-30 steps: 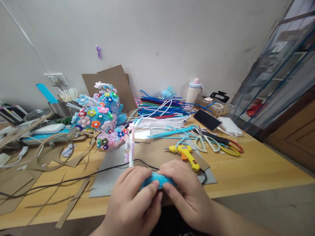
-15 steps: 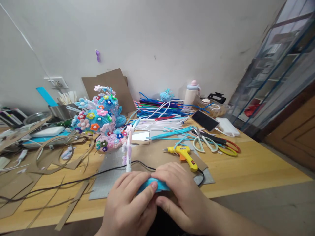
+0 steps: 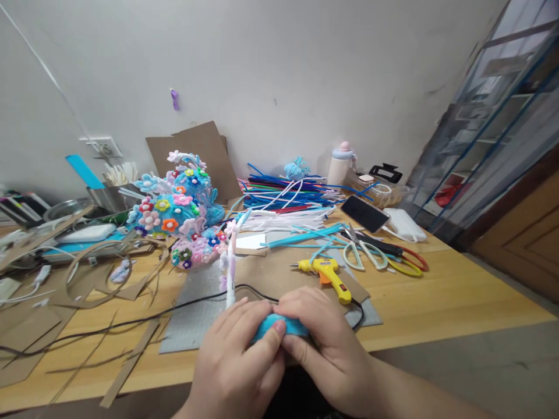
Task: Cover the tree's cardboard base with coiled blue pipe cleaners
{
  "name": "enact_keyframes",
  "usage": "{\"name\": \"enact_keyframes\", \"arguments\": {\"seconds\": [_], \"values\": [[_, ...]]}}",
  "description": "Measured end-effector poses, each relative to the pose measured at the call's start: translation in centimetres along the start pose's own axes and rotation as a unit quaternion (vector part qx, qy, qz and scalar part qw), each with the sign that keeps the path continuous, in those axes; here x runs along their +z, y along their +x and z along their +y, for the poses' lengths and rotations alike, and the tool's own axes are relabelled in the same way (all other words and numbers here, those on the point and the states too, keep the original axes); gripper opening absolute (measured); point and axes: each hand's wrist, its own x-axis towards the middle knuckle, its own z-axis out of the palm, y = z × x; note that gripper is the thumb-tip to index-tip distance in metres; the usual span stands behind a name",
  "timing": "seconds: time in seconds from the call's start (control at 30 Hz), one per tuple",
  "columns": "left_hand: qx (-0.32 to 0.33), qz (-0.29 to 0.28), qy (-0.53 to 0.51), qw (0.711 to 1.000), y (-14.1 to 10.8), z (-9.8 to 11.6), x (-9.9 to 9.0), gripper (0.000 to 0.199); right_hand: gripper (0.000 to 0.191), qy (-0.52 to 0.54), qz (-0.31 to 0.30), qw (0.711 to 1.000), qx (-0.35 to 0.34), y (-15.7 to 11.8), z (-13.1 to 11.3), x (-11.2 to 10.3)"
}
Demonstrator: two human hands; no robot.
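Both hands are closed around a bright blue fuzzy piece (image 3: 296,326) at the table's front edge. My left hand (image 3: 244,355) grips its left side, thumb pressed on top. My right hand (image 3: 325,343) wraps the other side, its thumb tip close to the left thumb. Fingers hide most of the piece, so its full shape does not show. Just behind the left fingers rises a white and pink fuzzy stem (image 3: 231,270) with small flowers; whether it joins the blue piece I cannot tell. A yellow glue gun (image 3: 327,273) lies just beyond the right hand.
A blue flower-covered fuzzy craft (image 3: 174,212) stands back left. Bundled pipe cleaners (image 3: 283,195) lie against the wall. Scissors (image 3: 364,253), a phone (image 3: 364,213) and a white power bank (image 3: 405,225) are at right. A black cord (image 3: 144,320) crosses the table past cardboard scraps (image 3: 131,364).
The right thumb has moved up onto the blue piece, closer to the left thumb. Both hands have shifted slightly to the right with the piece.
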Motion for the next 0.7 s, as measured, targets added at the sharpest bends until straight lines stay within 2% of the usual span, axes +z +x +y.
{"name": "enact_keyframes", "arguments": {"seconds": [0.7], "values": [[-0.022,0.005,0.016,1.0,0.64,0.37,0.41,0.02,0.019,-0.007,-0.008,1.0,0.01,0.29,0.24,-0.22]]}}
